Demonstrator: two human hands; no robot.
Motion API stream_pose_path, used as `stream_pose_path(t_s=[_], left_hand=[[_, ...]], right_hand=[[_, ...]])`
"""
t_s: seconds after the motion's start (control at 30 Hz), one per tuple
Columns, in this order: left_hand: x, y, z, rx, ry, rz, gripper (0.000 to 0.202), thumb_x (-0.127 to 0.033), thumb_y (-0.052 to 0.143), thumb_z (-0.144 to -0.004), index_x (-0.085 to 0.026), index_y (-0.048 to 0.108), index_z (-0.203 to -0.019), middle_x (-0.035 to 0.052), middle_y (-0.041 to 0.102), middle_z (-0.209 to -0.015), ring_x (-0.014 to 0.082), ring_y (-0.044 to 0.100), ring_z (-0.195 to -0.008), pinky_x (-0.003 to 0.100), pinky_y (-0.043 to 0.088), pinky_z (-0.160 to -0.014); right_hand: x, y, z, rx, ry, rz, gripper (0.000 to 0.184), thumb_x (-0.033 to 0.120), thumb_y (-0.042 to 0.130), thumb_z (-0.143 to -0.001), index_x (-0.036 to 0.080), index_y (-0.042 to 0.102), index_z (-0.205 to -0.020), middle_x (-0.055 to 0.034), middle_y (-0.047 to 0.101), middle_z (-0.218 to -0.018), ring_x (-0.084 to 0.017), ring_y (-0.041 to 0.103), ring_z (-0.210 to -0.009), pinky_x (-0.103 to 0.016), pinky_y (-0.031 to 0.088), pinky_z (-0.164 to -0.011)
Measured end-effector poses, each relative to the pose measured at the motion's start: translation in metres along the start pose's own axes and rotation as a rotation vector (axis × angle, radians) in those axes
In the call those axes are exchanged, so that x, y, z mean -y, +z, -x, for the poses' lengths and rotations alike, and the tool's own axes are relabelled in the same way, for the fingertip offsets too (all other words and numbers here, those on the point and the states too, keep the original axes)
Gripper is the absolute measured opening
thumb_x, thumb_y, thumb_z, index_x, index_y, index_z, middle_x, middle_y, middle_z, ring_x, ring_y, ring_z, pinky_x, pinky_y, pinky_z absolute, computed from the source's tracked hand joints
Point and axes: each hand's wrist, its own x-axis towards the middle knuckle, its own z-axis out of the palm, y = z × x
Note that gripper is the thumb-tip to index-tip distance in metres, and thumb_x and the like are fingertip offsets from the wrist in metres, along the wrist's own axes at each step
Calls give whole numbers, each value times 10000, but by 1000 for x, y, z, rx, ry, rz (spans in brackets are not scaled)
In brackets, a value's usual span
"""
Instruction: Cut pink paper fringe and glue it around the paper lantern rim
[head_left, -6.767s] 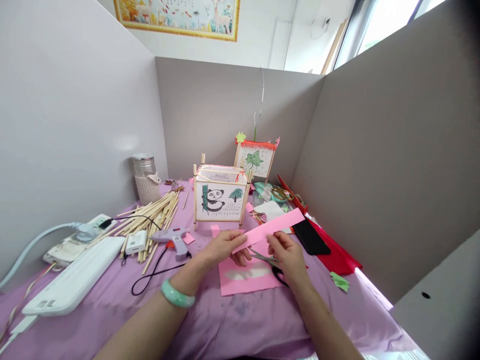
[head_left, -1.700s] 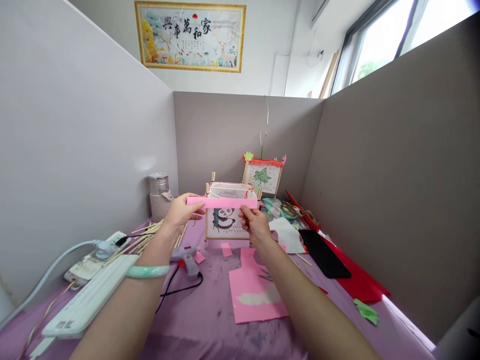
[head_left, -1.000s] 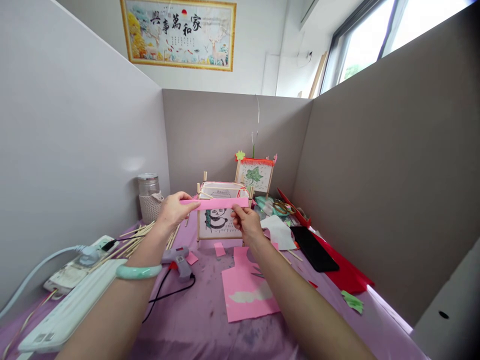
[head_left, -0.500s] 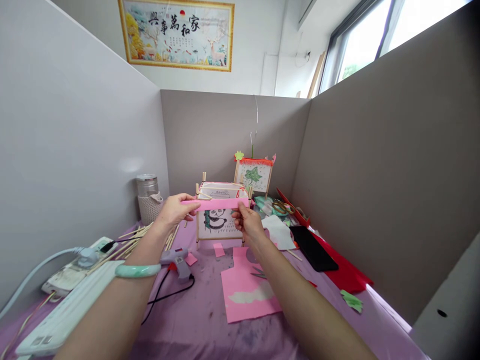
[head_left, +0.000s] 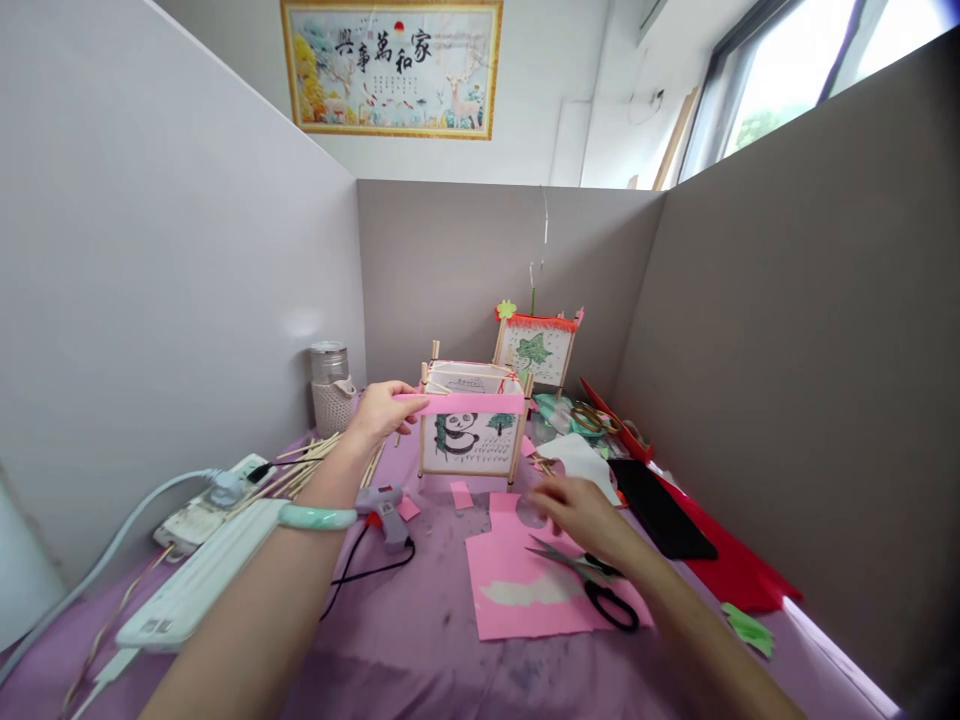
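Note:
My left hand [head_left: 381, 410] pinches the left end of a pink paper strip [head_left: 472, 403], held level across the top front of a small stick-framed lantern [head_left: 471, 420] with a panda drawing. My right hand [head_left: 579, 511] hovers low over the table with its fingers spread and somewhat blurred, just above black-handled scissors [head_left: 592, 580] that lie on a pink paper sheet [head_left: 540, 585]. It holds nothing.
A glue gun [head_left: 386, 503] with a black cord lies left of the pink sheet. Bamboo sticks [head_left: 315, 465], a power strip [head_left: 202, 505] and a jar [head_left: 331, 388] sit at the left. A second lantern [head_left: 538, 350], black phone [head_left: 660, 508] and red paper [head_left: 739, 575] lie to the right.
My right hand has let go of the strip's right end and dropped down toward the scissors on the pink sheet. My left hand still holds the strip against the lantern.

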Motion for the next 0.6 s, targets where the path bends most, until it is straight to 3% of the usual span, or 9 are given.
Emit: stream_pose_path(t_s=[0.1,0.23,0.33,0.6], left_hand=[[1,1,0,-5,6,-28,263,-347,691,-586,-133,620,-722,24,585,-608,120,551,-529,213,431,-416],[2,1,0,-5,11,-57,214,-304,665,-601,-134,615,-721,30,578,-628,117,544,-549,202,425,-412],[5,0,-2,3,40,-66,227,-300,651,-614,-136,614,-766,34,586,-659,123,559,-571,200,435,-415],[2,1,-3,-21,37,-113,223,-292,631,-620,-136,586,-773,38,601,-688,127,571,-563,201,446,-393]], right_hand=[[-30,-20,43,-29,58,398,176,359,574,-755,226,656,-675,-38,641,-700,-170,571,-645,-237,332,-534],[-51,-33,75,74,38,456,255,393,457,-842,272,669,-915,-62,634,-988,-201,587,-895,-280,414,-767],[-48,-34,82,66,32,516,299,389,420,-855,261,668,-960,-85,621,-1035,-228,561,-975,-317,405,-847],[-37,-26,81,160,23,604,256,263,470,-802,231,630,-999,-79,627,-999,-230,562,-921,-314,401,-777]])
